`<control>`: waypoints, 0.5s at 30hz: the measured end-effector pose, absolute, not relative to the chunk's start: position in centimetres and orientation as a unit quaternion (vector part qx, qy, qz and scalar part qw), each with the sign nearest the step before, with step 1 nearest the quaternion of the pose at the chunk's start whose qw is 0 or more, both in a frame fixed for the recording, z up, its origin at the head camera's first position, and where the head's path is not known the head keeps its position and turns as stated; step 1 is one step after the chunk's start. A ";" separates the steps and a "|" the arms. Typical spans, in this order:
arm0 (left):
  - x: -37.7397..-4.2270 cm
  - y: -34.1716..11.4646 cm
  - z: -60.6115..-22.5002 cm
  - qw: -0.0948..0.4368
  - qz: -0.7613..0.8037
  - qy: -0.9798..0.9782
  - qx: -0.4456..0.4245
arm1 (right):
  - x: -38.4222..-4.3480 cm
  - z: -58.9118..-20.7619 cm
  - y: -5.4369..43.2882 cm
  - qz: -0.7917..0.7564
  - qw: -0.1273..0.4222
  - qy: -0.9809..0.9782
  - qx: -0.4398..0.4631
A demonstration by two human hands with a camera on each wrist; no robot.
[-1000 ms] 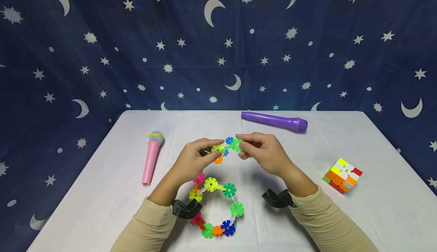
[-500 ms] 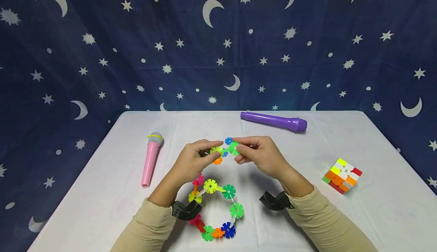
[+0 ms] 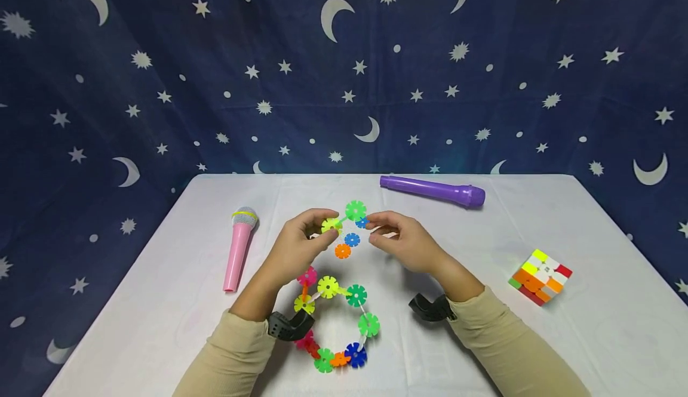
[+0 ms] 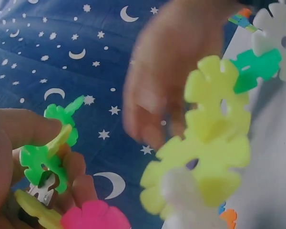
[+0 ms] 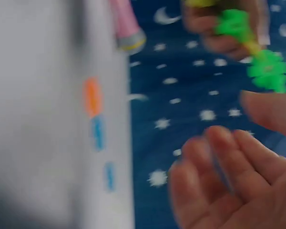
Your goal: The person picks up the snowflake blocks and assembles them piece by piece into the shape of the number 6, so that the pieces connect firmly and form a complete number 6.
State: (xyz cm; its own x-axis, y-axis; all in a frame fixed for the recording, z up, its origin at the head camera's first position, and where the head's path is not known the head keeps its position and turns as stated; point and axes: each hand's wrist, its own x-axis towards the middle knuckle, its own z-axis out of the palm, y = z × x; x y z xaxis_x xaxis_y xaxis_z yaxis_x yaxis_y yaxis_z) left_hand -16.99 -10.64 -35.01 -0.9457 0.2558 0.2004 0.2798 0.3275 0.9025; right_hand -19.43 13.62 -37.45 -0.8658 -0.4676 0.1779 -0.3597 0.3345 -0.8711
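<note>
In the head view, my left hand [image 3: 294,246] pinches a short run of notched plastic discs, with a yellow disc [image 3: 329,227] near the fingertips and a light green disc [image 3: 355,211] sticking out past them. The left wrist view shows thumb and fingers around linked green discs [image 4: 34,162], close to a pink disc [image 4: 96,217]. My right hand [image 3: 411,243] holds nothing; its fingers are loosely bent in the right wrist view. It is nearest a blue disc [image 3: 361,223]. Below my hands is a ring of linked coloured discs [image 3: 369,325]; whether it joins the held run is hidden.
A second blue disc [image 3: 352,240] and an orange disc [image 3: 343,251] lie on the white table between the hands. A pink microphone [image 3: 238,254] lies left, a purple microphone [image 3: 432,190] at the back and a puzzle cube [image 3: 540,277] right. A starry cloth [image 3: 301,86] hangs behind.
My right hand has let go of the light green disc and dropped slightly away from it. The left hand has shifted a little left and up, and the green disc now points upward.
</note>
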 end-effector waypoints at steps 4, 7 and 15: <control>-17.1 -10.8 -35.1 0.005 -0.564 -0.809 -0.163 | -20.1 -39.6 13.0 -0.369 0.079 0.882 -0.281; -17.1 -10.8 -35.1 -0.004 -0.562 -0.810 -0.168 | -20.4 -40.6 12.7 -0.301 0.101 0.898 -0.305; -17.1 -10.9 -35.1 -0.012 -0.557 -0.811 -0.176 | -20.4 -41.4 12.3 -0.228 0.140 0.910 -0.316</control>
State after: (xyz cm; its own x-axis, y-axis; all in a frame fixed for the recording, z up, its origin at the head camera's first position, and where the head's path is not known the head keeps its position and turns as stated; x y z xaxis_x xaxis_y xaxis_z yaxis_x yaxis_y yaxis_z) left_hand -17.08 -10.91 -35.13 -0.9375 0.2992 0.1774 0.2731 0.3172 0.9082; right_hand -20.39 12.25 -41.37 -0.7609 -0.6391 -0.1117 -0.5113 0.6967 -0.5031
